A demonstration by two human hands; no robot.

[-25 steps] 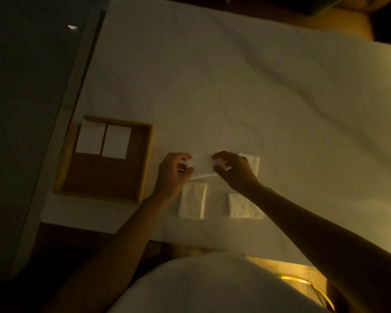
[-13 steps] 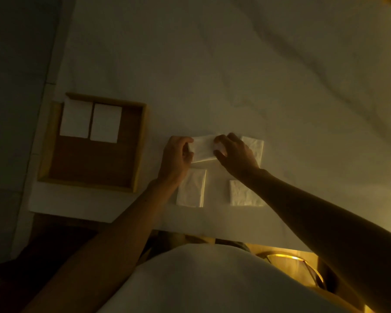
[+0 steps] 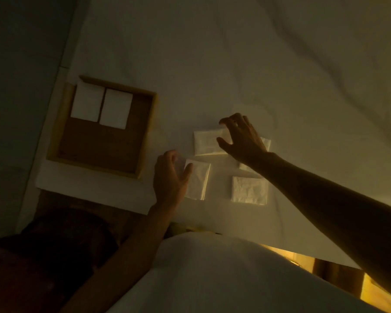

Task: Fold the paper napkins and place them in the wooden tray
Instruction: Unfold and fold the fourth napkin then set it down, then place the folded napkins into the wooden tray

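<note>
I see the folded napkin [image 3: 207, 143] lying flat on the desk [image 3: 235, 64], released, presumably to hold its crease; my right hand [image 3: 242, 138] hovers over it, fingers spread, gripping nothing; my left hand [image 3: 171, 177] is open beside a second napkin [image 3: 198, 182], possibly touching its edge; four napkins show on the desk, one mostly hidden; two lie in the tray [image 3: 146, 136], side by side, leaving room.

Bare forearms, white garment [image 3: 212, 279] below
</note>
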